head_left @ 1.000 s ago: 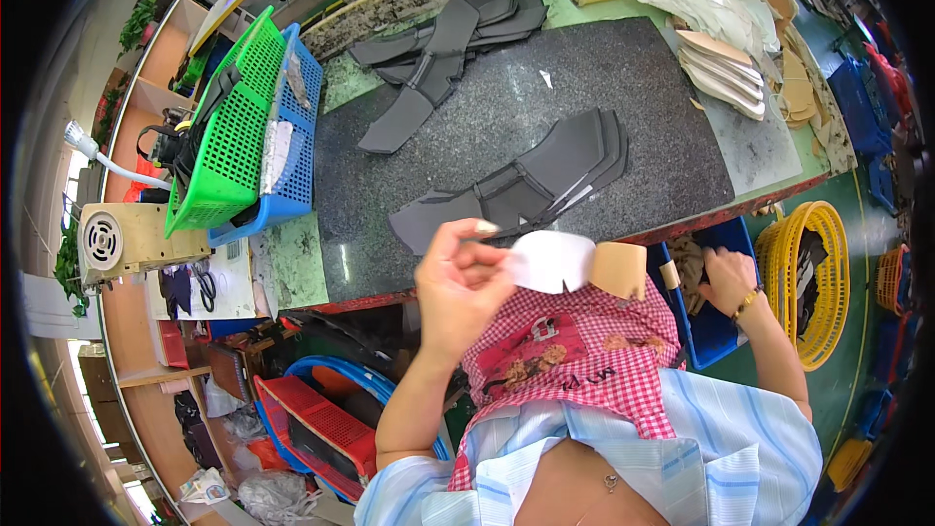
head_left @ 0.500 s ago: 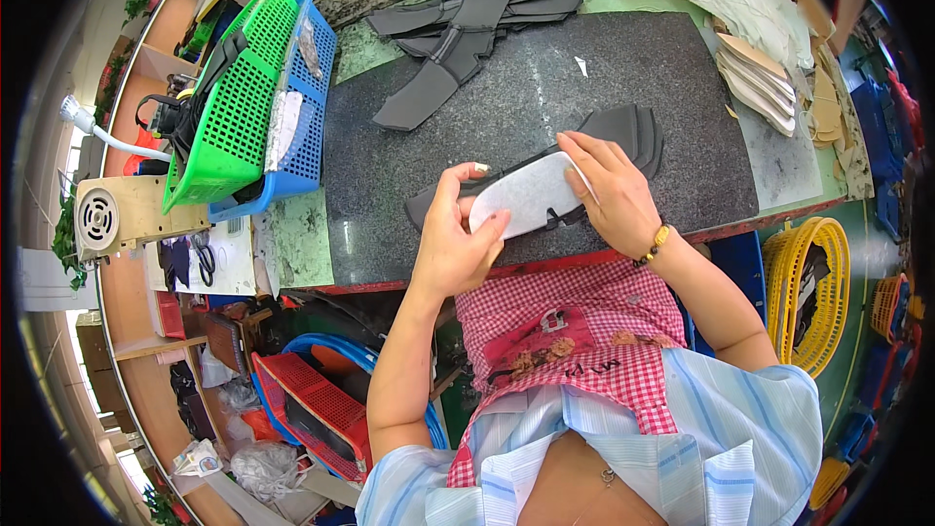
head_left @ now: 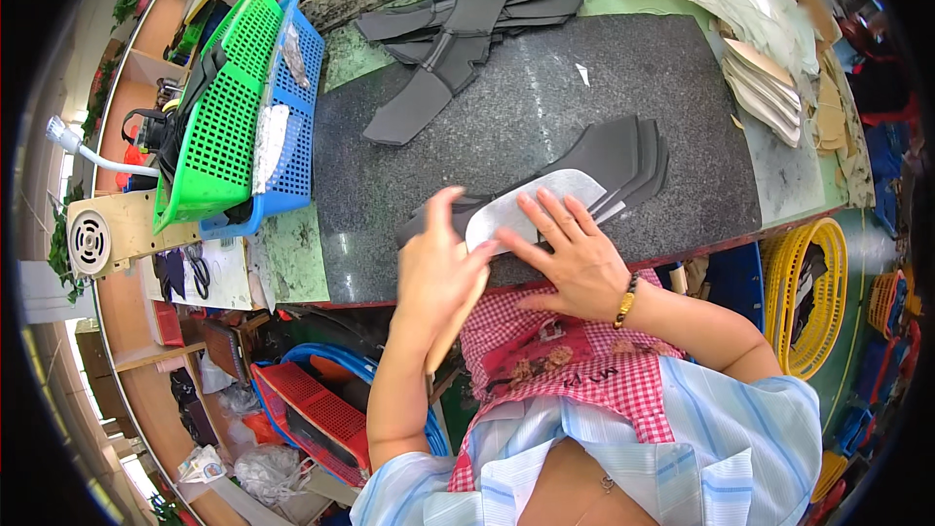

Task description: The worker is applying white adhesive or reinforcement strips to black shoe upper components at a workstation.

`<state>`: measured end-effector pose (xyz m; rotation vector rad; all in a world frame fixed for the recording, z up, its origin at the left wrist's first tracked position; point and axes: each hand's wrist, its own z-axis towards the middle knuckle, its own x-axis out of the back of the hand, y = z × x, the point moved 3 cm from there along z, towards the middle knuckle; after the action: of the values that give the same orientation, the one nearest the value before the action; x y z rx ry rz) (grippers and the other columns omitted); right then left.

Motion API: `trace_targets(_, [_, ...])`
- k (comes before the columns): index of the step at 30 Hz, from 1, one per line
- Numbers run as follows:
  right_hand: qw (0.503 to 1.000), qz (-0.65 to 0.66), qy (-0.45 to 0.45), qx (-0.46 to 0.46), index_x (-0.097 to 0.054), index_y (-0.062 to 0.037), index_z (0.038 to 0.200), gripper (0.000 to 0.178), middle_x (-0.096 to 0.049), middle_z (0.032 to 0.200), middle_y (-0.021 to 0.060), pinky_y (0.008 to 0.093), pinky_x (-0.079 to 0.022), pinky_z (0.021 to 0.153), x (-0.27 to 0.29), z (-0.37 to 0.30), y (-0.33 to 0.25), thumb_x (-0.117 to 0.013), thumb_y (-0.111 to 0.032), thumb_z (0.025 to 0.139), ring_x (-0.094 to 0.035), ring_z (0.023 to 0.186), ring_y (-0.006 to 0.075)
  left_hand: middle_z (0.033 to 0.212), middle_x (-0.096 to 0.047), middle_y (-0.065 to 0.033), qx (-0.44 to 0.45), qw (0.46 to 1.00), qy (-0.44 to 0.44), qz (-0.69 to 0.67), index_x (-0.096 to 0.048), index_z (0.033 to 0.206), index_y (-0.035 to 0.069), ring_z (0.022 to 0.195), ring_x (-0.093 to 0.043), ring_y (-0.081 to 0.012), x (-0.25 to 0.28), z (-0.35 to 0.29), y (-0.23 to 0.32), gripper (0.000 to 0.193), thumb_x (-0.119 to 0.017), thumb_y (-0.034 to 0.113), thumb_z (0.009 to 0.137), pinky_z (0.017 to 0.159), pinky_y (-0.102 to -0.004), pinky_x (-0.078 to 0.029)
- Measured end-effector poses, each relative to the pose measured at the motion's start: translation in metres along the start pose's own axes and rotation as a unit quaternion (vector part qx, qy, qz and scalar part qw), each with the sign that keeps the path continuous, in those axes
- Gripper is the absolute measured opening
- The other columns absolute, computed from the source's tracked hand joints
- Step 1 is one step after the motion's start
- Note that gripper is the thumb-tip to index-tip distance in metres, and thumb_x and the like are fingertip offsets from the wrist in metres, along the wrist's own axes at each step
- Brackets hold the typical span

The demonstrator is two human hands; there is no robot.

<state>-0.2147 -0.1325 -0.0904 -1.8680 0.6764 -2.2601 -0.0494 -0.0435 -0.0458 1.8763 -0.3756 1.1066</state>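
A white oval-ended sheet piece (head_left: 495, 216) lies on dark grey foam-like cut pieces (head_left: 599, 158), fanned near the table's front edge. My right hand (head_left: 577, 258) rests flat on the white piece, fingers spread, covering part of it. Over its left end is my left hand (head_left: 433, 268), its raised index finger blurred and its thumb near the white edge. A pale yellowish strip (head_left: 456, 321), seen almost edge-on, runs along this hand's inner side down to the wrist; its kind is unclear, and the fingers around it are partly hidden.
More dark grey cut pieces (head_left: 477, 19) are heaped at the back of the dark work mat (head_left: 682, 68). Green (head_left: 229, 88) and blue (head_left: 292, 146) baskets stand at left. Stacked pale pieces (head_left: 762, 95) lie at right; a yellow basket (head_left: 823, 312) sits below the table's right end.
The white piece, held tilted between both hands before, now lies on the dark pieces. My right hand has flattened onto it; my left hand has drawn back slightly, and the pale strip shows beside it.
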Motion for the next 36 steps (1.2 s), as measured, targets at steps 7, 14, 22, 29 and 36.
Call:
trace_targets(7, [0.955, 0.27, 0.117, -0.032, -0.06, -0.0148, 0.118, 0.048, -0.053, 0.128, 0.018, 0.0447, -0.039, 0.103, 0.054, 0.013, 0.032, -0.073, -0.021, 0.072, -0.049, 0.123, 0.0344, 0.093, -0.068, -0.0152, -0.136, 0.986, 0.092, 0.038, -0.058, 0.118, 0.008, 0.086, -0.068, -0.0247, 0.042, -0.012, 0.029, 0.048, -0.077, 0.015, 0.074, 0.077, -0.0363, -0.053])
trace_targets(14, [0.847, -0.248, 0.159, -0.442, -0.054, -0.0136, 0.129, 0.047, -0.051, 0.135, 0.0105, 0.0405, -0.036, 0.105, 0.162, -0.067, 0.281, -0.063, -0.03, 0.086, -0.047, 0.125, 0.0283, 0.096, -0.065, -0.0222, -0.21, 0.945, 0.17, 0.183, -0.048, 0.13, 0.013, 0.085, -0.064, -0.0393, -0.01, 0.188, -0.011, 0.055, -0.061, 0.002, 0.078, 0.074, -0.0481, -0.05])
trace_targets(22, [0.873, -0.204, 0.34, -0.283, -0.071, -0.0121, 0.086, 0.011, -0.069, 0.085, 0.0101, 0.0403, -0.05, 0.074, 0.158, -0.083, 0.295, -0.066, -0.021, 0.082, -0.066, 0.082, 0.0304, 0.104, -0.068, -0.0143, -0.418, 0.86, 0.261, 0.134, -0.06, 0.115, 0.005, 0.095, -0.066, -0.0331, -0.001, 0.0, 0.043, 0.033, -0.053, -0.002, 0.084, 0.082, -0.0409, -0.054])
trace_targets(29, [0.902, -0.266, 0.168, -0.296, -0.069, -0.0086, 0.076, 0.014, -0.067, 0.079, 0.0165, 0.0428, -0.05, 0.068, 0.155, -0.068, 0.271, -0.067, -0.022, 0.08, -0.066, 0.076, 0.0324, 0.107, -0.068, -0.014, -0.325, 0.94, 0.09, 0.051, -0.056, 0.12, 0.003, 0.104, -0.063, -0.0356, -0.043, -0.042, 0.032, 0.039, -0.065, 0.009, 0.082, 0.097, -0.0413, -0.045])
trace_targets(36, [0.932, -0.143, 0.246, -0.225, -0.069, -0.007, 0.076, 0.015, -0.065, 0.079, 0.0125, 0.0406, -0.05, 0.066, 0.128, -0.074, 0.154, -0.068, -0.021, 0.081, -0.065, 0.075, 0.0287, 0.11, -0.067, -0.0154, -0.224, 0.929, 0.031, -0.294, -0.052, 0.122, 0.0, 0.1, -0.065, -0.0219, -0.052, -0.019, 0.082, 0.047, -0.074, 0.015, 0.083, 0.09, -0.0349, -0.049])
